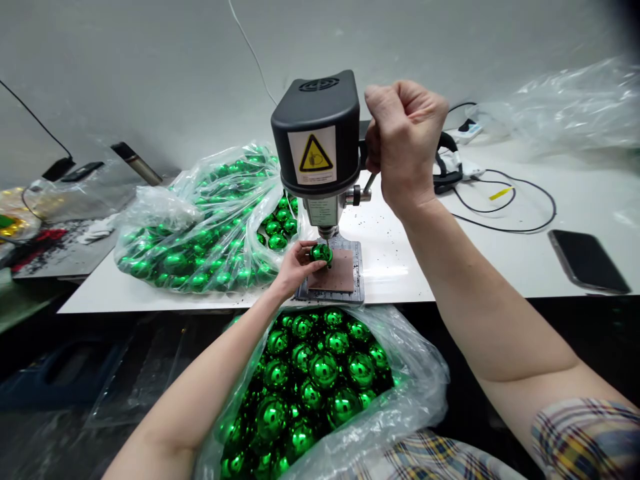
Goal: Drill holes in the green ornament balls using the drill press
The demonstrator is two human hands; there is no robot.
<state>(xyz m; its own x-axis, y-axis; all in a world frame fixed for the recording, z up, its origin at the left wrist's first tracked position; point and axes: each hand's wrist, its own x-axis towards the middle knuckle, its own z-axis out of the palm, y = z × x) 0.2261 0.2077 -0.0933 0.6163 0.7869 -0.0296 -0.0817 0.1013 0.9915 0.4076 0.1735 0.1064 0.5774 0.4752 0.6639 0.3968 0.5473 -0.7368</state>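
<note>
A black drill press (320, 133) with a yellow warning label stands on the white table. Under its chuck, my left hand (299, 265) holds a shiny green ball (321, 253) between thumb and fingers, above the brown plate (340, 272) on the metal base. The tip of the tool meets the top of the ball or is just over it; which one is too small to tell. To the right of the machine head, my right hand (404, 137) is closed in a fist round the feed lever (369, 183), most of which it hides.
An open plastic bag of green balls (323, 370) is below the table edge in front of me. Another bag of green balls (200, 233) lies left of the press. On the right are a phone (589, 261), a black cable (553, 207) and clear plastic (575, 110).
</note>
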